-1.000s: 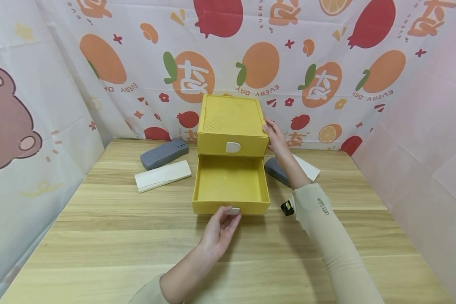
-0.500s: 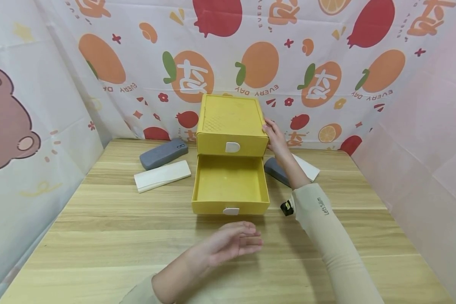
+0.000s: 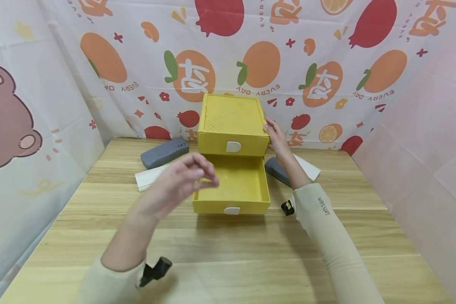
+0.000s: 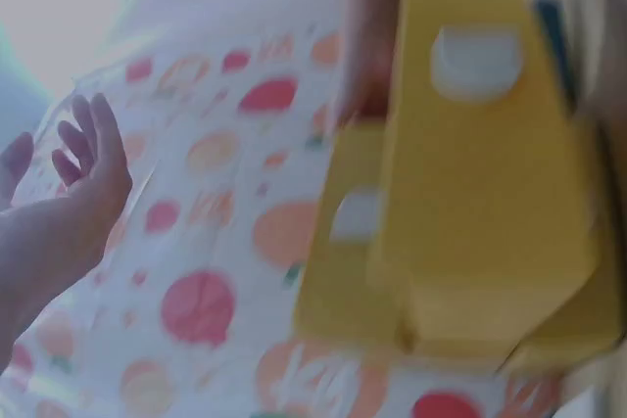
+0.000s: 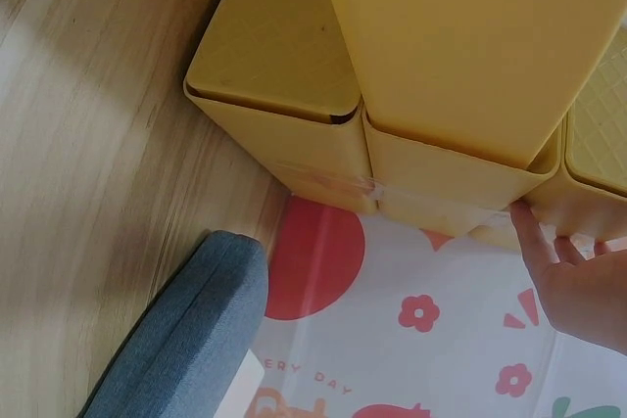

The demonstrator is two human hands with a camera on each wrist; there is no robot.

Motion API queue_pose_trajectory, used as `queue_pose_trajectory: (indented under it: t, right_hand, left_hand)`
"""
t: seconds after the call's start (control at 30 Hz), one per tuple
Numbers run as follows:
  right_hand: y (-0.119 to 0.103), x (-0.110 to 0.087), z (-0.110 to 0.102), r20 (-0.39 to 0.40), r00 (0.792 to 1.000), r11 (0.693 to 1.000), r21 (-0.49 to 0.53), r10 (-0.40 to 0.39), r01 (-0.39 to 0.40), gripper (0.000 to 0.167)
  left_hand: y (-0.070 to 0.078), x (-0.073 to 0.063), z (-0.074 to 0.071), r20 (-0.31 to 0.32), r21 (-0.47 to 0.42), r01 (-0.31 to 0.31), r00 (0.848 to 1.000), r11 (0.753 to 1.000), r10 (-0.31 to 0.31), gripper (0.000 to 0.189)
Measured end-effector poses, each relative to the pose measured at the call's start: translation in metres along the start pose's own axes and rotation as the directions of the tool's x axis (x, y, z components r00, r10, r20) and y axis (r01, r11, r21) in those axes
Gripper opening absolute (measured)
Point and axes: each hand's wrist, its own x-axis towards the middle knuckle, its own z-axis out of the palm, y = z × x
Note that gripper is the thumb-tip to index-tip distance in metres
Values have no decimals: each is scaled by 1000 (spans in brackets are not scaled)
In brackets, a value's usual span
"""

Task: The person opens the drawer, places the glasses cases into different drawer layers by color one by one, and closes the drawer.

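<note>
A yellow drawer cabinet stands at the back middle of the table, its top drawer front flush. Below that, a yellow drawer is pulled far out; no contents show in its visible part. My left hand is raised left of this drawer, fingers loosely bent and holding nothing; in the head view it overlaps the drawer's left wall. Against the cabinet's upper right side rests my right hand. The right wrist view shows three stacked units, the middle drawer out, with the fingers touching the side.
Left of the cabinet lie a grey glasses case and a folded white item, partly behind my left arm. Right of it are another grey case and a white item. A fruit-print curtain hangs behind the table.
My left hand let go of the open drawer's white tab, dropped back toward me, then rose up and left. My right hand and the drawer stay put.
</note>
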Motion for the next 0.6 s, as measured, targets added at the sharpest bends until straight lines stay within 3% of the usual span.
queue_pose_trajectory:
  t: [0.1, 0.17, 0.27, 0.37, 0.43, 0.47, 0.53, 0.6]
  right_hand:
    - [0, 1, -1, -2, 1000, 1000, -1, 2, -2, 52]
    - [0, 1, 0, -3, 1000, 1000, 1, 1, -1, 52]
    - [0, 1, 0, -4, 1000, 1000, 6, -2, 2, 51]
    - [0, 1, 1, 2, 1000, 1000, 4, -1, 1, 51]
    - [0, 0, 1, 3, 1000, 1000, 13, 0, 0, 51]
    - [0, 0, 1, 2, 1000, 1000, 20, 0, 0, 51]
    - [0, 0, 1, 0, 1000, 999, 33, 0, 0, 51]
    - [0, 0, 2, 1, 1000, 999, 42, -2, 2, 51]
  left_hand:
    - [17, 4, -18, -125, 140, -96, 986, 985, 114, 13]
    - [24, 7, -33, -233, 237, -99, 960, 966, 156, 9]
    - [28, 11, -58, -382, 351, -48, 905, 935, 190, 6]
    - [24, 11, -86, -501, 442, 62, 845, 895, 189, 11]
    - [16, 11, -106, -558, 533, 183, 810, 826, 181, 15]
    - [11, 10, -118, -576, 583, 254, 799, 772, 172, 17]
    - [-1, 8, -142, -589, 670, 379, 795, 638, 146, 23]
    - [-13, 3, -166, -574, 749, 466, 812, 471, 110, 29]
